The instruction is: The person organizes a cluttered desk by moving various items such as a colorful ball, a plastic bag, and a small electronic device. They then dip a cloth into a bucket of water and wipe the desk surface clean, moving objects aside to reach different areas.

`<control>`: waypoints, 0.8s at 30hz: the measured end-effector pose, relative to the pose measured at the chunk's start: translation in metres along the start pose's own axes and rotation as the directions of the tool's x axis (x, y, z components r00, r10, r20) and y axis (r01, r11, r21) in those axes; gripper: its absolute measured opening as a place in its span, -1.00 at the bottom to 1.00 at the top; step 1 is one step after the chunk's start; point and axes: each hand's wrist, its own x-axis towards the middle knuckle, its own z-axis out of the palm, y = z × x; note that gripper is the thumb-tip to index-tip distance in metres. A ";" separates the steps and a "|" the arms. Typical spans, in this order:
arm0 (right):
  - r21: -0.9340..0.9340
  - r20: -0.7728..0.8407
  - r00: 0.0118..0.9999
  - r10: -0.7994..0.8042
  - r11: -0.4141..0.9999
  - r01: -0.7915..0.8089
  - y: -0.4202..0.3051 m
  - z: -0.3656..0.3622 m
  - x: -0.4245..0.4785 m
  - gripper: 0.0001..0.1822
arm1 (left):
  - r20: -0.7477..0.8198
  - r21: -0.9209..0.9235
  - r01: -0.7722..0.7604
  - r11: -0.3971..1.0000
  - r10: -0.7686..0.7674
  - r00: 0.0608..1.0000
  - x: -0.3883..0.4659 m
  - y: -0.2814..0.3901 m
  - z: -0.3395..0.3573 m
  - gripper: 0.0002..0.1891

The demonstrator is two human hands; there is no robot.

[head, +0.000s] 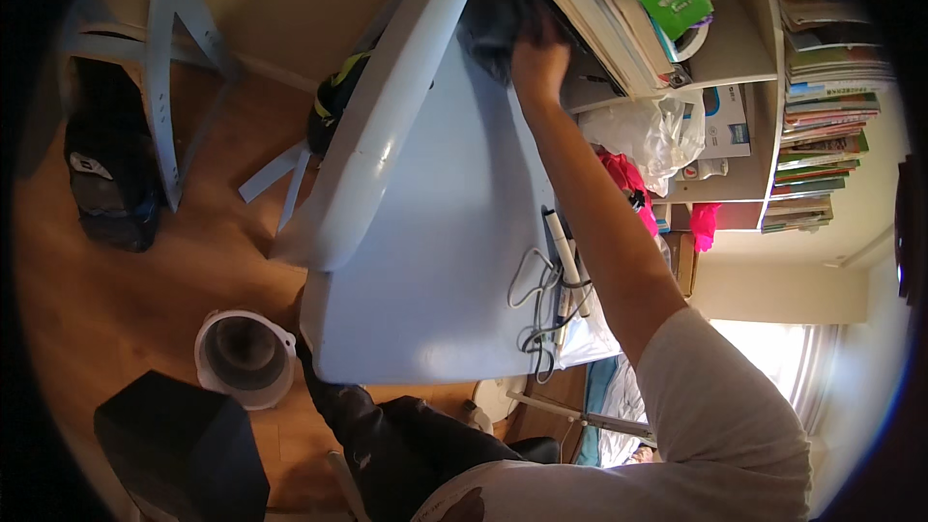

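My right hand reaches to the narrow far end of the pale blue desktop, beside the shelf. It grips a black, soft item, perhaps a bag. The fingers are dark and blurred there, and part of the item lies in shadow. Under my forearm are a white marker-like pen and a tangled grey cable, close to the desk's shelf-side edge. My left hand is out of view.
Upright books and a white plastic bag fill the shelves beside the desk. A thick raised rim runs along the desk's other side. On the wooden floor stand a white bucket, a dark box and a black bag.
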 end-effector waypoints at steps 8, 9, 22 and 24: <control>-0.287 0.581 0.813 0.022 0.941 0.179 0.007 0.079 0.072 -0.51 | -0.040 0.001 0.090 0.996 -0.090 0.995 0.007 0.006 0.037 0.13; -0.312 0.567 0.824 0.021 0.930 0.191 0.015 0.079 0.079 -0.51 | -0.035 0.008 0.084 0.996 -0.084 0.996 0.009 0.008 0.040 0.13; -0.543 0.409 0.902 0.140 0.831 0.117 0.095 0.040 0.081 -0.51 | -0.032 0.064 0.034 0.997 -0.032 0.999 0.024 0.036 0.048 0.12; -0.564 0.410 0.898 0.156 0.818 0.116 0.101 0.033 0.084 -0.52 | -0.023 0.074 0.040 0.996 -0.038 0.999 0.023 0.033 0.048 0.12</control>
